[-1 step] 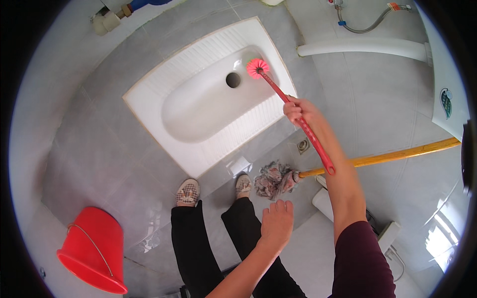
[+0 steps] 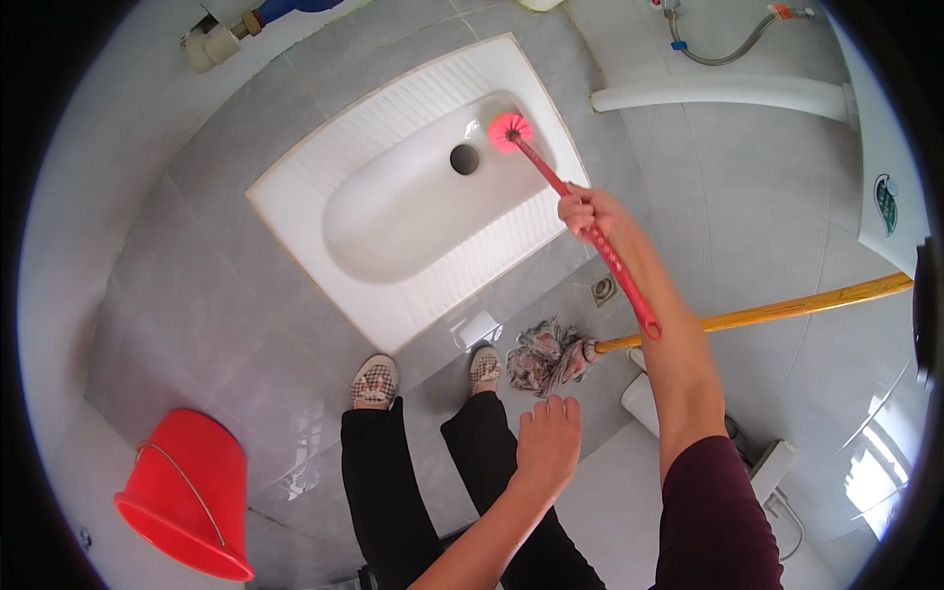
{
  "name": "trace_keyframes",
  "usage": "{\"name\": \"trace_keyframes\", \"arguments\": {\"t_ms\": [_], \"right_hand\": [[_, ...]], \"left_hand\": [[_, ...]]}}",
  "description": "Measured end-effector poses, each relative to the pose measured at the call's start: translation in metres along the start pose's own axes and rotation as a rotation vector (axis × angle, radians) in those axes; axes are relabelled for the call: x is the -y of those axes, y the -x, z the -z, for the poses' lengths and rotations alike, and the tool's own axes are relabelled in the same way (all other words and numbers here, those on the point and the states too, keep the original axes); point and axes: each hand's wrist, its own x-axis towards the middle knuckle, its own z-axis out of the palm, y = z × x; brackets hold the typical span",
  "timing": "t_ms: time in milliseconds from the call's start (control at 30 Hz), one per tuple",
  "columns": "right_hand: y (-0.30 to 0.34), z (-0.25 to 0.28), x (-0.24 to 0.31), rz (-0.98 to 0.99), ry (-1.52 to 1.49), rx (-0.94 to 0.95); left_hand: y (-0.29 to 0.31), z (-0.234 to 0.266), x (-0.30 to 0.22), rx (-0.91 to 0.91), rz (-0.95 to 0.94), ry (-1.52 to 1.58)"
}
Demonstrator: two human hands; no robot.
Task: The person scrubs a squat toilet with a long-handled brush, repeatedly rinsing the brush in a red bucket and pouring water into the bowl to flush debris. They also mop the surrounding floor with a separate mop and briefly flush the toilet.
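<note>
My right hand [image 2: 592, 212] is closed around the red handle of a toilet brush [image 2: 629, 270]. The brush's round pink bristle head [image 2: 509, 132] rests at the right end of the bowl of a white squat toilet [image 2: 393, 317], to the right of its dark drain hole [image 2: 464, 159]. The handle's looped end lies over my right forearm. My left hand [image 2: 549, 442] is in front of my right leg, back upward, with nothing visible in it. Its fingers point forward, near a grey-pink rag mop [image 2: 546, 359]; the palm side is hidden.
The mop's yellow wooden handle [image 2: 806, 303] runs right, passing behind my right forearm. A red bucket [image 2: 187, 492] with a wire handle stands at the left. A floor drain [image 2: 603, 289] sits near the mop. A white pipe [image 2: 728, 93] crosses the far right; my patterned shoes [image 2: 375, 381] are before the toilet.
The brush and my right hand have shifted very slightly away from me and leftward relative to the toilet. My left hand has hardly moved.
</note>
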Motion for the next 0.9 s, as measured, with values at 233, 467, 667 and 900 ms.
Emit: {"name": "trace_keyframes", "arguments": {"t_ms": [233,467,667,900], "right_hand": [[0.033,0.028,-0.013,0.034,0.152,0.184],[0.003,0.006,-0.001,0.115,0.224,0.09],[0.021,0.018,0.011,0.036,0.107,0.08],[0.03,0.028,-0.006,0.065,0.205,0.146]], "left_hand": [[0.0,-0.001,-0.001,0.044,0.047,0.033],[-0.005,-0.004,0.001,0.059,0.022,-0.012],[-0.006,-0.005,-0.006,0.058,-0.004,0.006],[-0.009,-0.005,0.003,0.024,0.025,0.017]]}}
